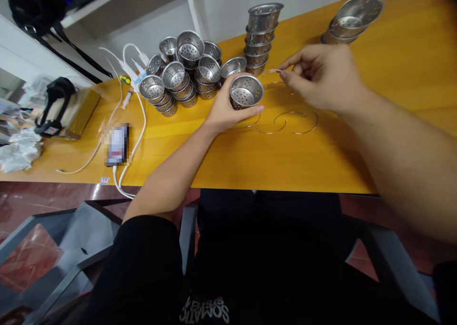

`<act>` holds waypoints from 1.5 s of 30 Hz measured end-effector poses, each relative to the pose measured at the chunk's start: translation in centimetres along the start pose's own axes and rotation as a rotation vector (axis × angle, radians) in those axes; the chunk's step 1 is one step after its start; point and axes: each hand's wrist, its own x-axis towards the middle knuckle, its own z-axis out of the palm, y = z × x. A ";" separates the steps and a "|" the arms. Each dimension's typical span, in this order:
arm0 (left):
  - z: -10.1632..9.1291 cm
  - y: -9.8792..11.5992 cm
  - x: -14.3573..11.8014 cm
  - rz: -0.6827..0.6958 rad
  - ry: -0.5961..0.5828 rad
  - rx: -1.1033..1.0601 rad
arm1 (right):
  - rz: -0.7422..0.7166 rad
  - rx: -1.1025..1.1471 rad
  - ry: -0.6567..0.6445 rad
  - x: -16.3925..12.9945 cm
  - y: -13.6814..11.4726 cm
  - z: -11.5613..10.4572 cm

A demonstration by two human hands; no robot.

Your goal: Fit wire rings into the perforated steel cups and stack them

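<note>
Steel cup [246, 92] in left hand [223, 108], thin wire [274, 70] in right hand [319, 77]: pieces apart

Progress, judged from this view: work on this cup looks unfinished, since the wire is clear of it, near the rim but not touching. Several loose wires [317, 121] lie on the table [285, 165], between the cup and the near edge; these look unused. Exact count unclear, as the strands overlap. A tall stack [259, 44] and a cluster of cups [174, 77] stand toward the far edge, with a smaller stack [352, 22] by the far right corner. Whether any of these are finished: cannot tell.

Cup: silvery, bare metal, small round holes through floor and wall, plain rim, mouth tipped toward the camera. Located mid-surface, in front of the tall stack; base contact with the table not visible.

Left hand: fingers and thumb wrapped around the cup. Right hand: thumb and fingertips pinched together on the wire; only a short, pale, slightly curved end shows.
</note>
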 end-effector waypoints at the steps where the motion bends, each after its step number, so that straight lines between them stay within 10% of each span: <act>1: 0.2 -0.3 0.1 0.004 0.010 -0.018 | 0.001 -0.006 0.008 0.0 0.0 0.0; 45: 1.6 2.4 -0.3 -0.085 -0.034 -0.029 | 0.153 -0.010 -0.036 -0.8 -3.1 2.7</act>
